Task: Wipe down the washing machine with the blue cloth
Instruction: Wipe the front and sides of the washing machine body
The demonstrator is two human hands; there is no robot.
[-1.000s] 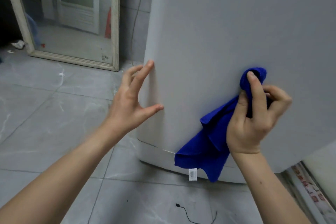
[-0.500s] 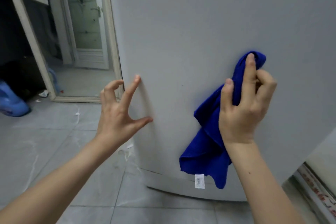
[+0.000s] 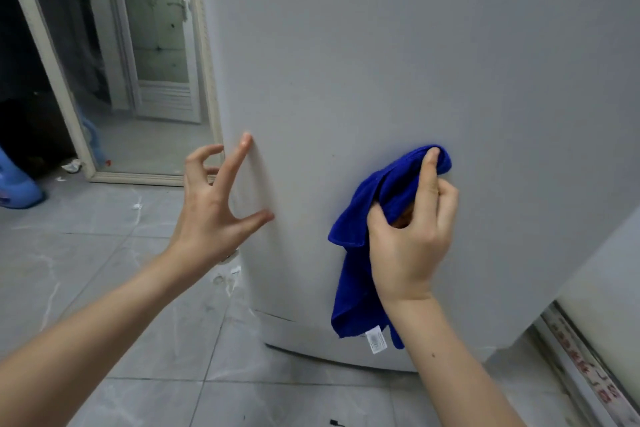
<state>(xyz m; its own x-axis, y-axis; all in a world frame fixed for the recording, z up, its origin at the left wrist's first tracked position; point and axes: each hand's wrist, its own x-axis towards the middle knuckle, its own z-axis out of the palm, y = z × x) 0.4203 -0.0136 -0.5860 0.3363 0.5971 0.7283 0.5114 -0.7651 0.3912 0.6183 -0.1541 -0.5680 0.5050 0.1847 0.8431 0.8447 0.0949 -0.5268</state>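
The washing machine (image 3: 398, 55) is a tall pale grey body filling the middle and right of the view. My right hand (image 3: 412, 236) grips the blue cloth (image 3: 356, 236) and presses its bunched top against the machine's side panel with an extended finger. The rest of the cloth hangs down, with a white label at its lower edge. My left hand (image 3: 214, 204) is spread, its fingertip and thumb tip touching the machine's left edge.
A framed mirror or door panel (image 3: 145, 80) leans behind the machine at the left. A blue plastic object (image 3: 17, 191) lies on the grey tiled floor (image 3: 104, 270) at the far left. A threshold strip with red print (image 3: 588, 374) runs at the lower right.
The view has risen from the machine's base to its side panel. My right hand has shifted the cloth along the panel. My left hand stays braced on the machine's left edge.
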